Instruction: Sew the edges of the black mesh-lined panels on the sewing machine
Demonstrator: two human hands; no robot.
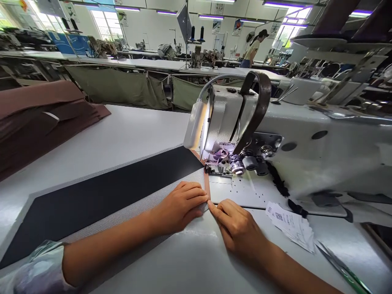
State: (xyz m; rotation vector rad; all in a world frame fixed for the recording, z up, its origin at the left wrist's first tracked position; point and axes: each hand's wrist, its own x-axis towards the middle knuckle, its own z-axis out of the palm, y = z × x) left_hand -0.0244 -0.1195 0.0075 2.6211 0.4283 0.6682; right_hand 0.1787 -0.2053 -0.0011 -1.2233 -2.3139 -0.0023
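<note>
A long panel of black material (113, 175) on grey mesh fabric (131, 209) lies across the table, its right end at the sewing machine's presser foot (208, 168). A narrow reddish-brown strip (206, 183) runs along that end. My left hand (188, 202) rests on the panel's near right corner, fingers stretched out flat and touching the strip. Close beside it, my right hand (237, 226) has its index fingertip at the strip's lower end; its other fingers are curled, and its thumb tip is partly hidden. The sewing machine (226, 114) stands with its lamp lit above the panel.
Brown fabric (45, 118) is piled at the left. Paper labels (290, 224) and green-handled scissors (343, 265) lie to the right of my right hand. Behind are more machine tables (147, 62) and a standing person (254, 49). Thread cones (337, 18) stand at upper right.
</note>
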